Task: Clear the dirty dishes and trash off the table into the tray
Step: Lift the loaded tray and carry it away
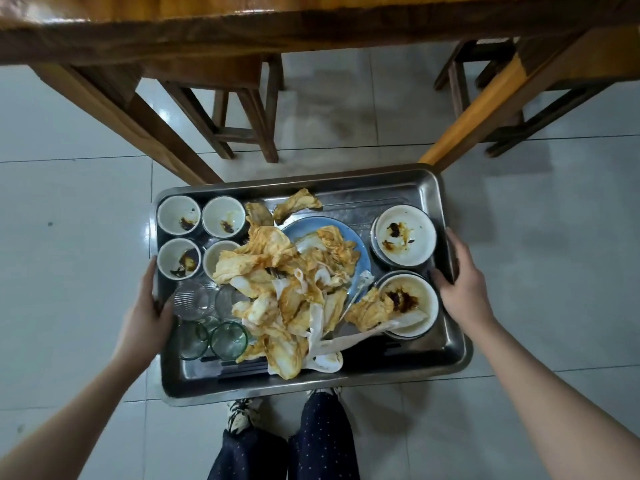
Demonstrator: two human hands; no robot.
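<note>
Glossy floor tiles (69,237) | rectangular steel tray (346,372) | crumpled stained napkins (277,258) | left hand (145,306), right hand (464,282) gripping its rims

Single wide-angle head view, aimed steeply down and forward. Close on the tray (311,379), centred between the fingers (452,251); worktop (242,29) edge beyond them, floor (69,202) and feet (239,415) below.

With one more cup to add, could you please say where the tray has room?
Bare: the tray's far strip behind the upper right bowl, and the near right corner below the lower right bowl. Small bowls, glasses and napkin heap crowd the rest.
</note>
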